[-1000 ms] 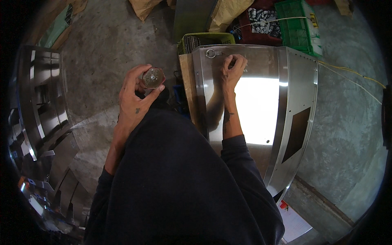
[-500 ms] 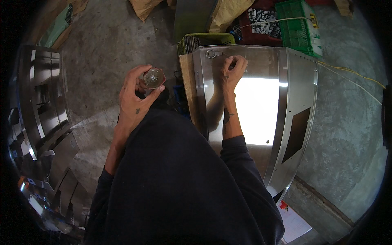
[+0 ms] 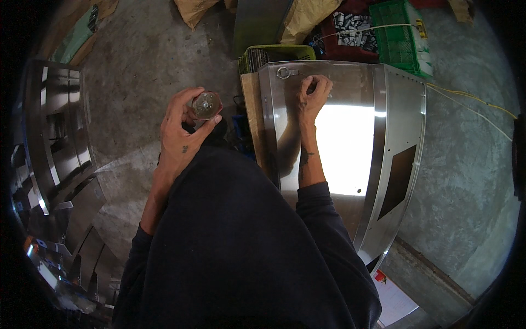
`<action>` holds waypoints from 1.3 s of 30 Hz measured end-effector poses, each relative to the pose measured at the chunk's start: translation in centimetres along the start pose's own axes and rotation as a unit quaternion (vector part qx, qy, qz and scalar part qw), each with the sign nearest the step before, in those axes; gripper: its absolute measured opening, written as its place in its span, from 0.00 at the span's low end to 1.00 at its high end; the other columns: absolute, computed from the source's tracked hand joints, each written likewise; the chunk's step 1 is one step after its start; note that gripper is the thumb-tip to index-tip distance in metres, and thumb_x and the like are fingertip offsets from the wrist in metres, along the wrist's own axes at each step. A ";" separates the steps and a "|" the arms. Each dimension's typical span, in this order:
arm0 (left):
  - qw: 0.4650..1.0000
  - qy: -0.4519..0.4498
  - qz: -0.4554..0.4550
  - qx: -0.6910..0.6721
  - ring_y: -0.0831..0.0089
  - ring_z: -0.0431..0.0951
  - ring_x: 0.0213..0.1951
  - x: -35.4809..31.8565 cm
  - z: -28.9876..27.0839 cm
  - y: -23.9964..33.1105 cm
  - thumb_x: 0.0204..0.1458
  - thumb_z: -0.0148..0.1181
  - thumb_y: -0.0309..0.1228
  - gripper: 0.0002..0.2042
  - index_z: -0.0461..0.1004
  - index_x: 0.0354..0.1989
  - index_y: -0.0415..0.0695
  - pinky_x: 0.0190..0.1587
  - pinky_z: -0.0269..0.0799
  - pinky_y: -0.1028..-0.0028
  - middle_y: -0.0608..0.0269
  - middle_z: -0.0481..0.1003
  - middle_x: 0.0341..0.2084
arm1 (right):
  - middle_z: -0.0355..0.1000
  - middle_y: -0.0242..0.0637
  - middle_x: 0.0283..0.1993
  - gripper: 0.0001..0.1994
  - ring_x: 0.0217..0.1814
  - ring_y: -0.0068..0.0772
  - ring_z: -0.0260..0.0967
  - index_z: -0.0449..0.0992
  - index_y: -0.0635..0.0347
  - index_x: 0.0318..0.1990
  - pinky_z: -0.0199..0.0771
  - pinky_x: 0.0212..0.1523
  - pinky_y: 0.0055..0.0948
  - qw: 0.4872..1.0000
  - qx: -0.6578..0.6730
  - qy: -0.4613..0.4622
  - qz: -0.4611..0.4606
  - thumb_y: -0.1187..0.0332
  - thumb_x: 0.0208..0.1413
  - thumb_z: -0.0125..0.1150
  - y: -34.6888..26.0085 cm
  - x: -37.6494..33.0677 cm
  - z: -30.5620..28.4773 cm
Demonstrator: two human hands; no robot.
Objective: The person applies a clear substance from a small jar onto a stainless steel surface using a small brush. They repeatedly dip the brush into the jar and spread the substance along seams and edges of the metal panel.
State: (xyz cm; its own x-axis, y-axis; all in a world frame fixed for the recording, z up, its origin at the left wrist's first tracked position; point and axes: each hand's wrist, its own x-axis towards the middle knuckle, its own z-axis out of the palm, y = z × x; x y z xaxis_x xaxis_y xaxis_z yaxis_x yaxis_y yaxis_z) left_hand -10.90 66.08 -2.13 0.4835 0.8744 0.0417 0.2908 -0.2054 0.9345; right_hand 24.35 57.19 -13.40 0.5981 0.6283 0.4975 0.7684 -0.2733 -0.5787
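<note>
My left hand (image 3: 182,122) is closed round a small round cup (image 3: 205,105) with a reddish rim. Small shiny bits show inside it, too small to name. The cup is held up over the floor, left of a shiny sheet-metal panel (image 3: 323,90). My right hand (image 3: 314,92) is over the far part of that panel, its fingers curled together. Whatever those fingers hold, if anything, is hidden. Left of this hand, near the panel's far left corner, lies a ring-shaped piece with a short tab (image 3: 283,72).
The panel's right flange (image 3: 395,181) has a dark rectangular cutout and small holes. Beyond the far edge stand a yellow-green basket (image 3: 300,52), a green crate (image 3: 395,41) and a red bin of small metal parts (image 3: 355,28). Stacked metal frames (image 3: 64,129) are at the left.
</note>
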 end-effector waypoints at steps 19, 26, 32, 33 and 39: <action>1.000 -0.006 0.002 -0.026 0.65 0.83 0.52 0.8 0.5 1.5 0.54 0.79 0.22 0.31 0.75 0.67 0.48 0.49 0.82 0.68 0.59 0.75 0.65 | 0.69 0.47 0.55 0.13 0.50 0.44 0.73 0.83 0.60 0.51 0.79 0.44 0.39 0.960 0.160 -0.145 -0.178 0.74 0.60 0.76 -21.3 -2.1 -5.1; 1.000 -0.010 0.019 -0.018 0.66 0.83 0.54 0.6 0.3 1.8 0.54 0.76 0.20 0.30 0.75 0.67 0.48 0.49 0.82 0.68 0.60 0.75 0.66 | 0.68 0.49 0.56 0.18 0.51 0.46 0.72 0.82 0.59 0.54 0.79 0.45 0.40 0.956 0.151 -0.196 -0.155 0.75 0.58 0.78 -21.3 -2.6 -4.5; 0.999 -0.013 0.017 -0.025 0.64 0.83 0.55 0.6 0.3 1.6 0.54 0.77 0.21 0.31 0.75 0.67 0.47 0.49 0.83 0.68 0.59 0.75 0.65 | 0.68 0.46 0.56 0.11 0.52 0.40 0.72 0.82 0.62 0.50 0.77 0.48 0.34 0.966 0.165 -0.152 -0.130 0.77 0.61 0.74 -21.3 -2.9 -4.9; 1.000 -0.006 0.011 -0.023 0.65 0.83 0.55 0.5 0.2 1.5 0.54 0.77 0.21 0.30 0.75 0.67 0.47 0.49 0.83 0.68 0.58 0.75 0.65 | 0.68 0.47 0.55 0.11 0.51 0.40 0.72 0.80 0.62 0.51 0.77 0.47 0.34 0.968 0.173 -0.133 -0.122 0.76 0.63 0.73 -21.2 -2.8 -5.2; 1.000 0.006 0.015 0.000 0.68 0.83 0.51 0.2 0.5 0.0 0.58 0.80 0.28 0.31 0.74 0.70 0.47 0.49 0.81 0.67 0.55 0.77 0.64 | 0.69 0.50 0.55 0.07 0.48 0.41 0.71 0.73 0.66 0.50 0.74 0.43 0.34 0.988 0.151 0.002 -0.021 0.71 0.73 0.62 -12.7 -0.1 -3.7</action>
State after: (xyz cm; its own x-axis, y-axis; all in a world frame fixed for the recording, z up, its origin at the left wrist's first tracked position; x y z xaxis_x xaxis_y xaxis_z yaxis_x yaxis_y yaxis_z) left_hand -10.36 66.06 -2.33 0.4826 0.8727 0.0741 0.2762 -0.2320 0.9327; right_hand 15.40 57.95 -3.74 0.5685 0.6314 0.5274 0.6896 -0.0161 -0.7241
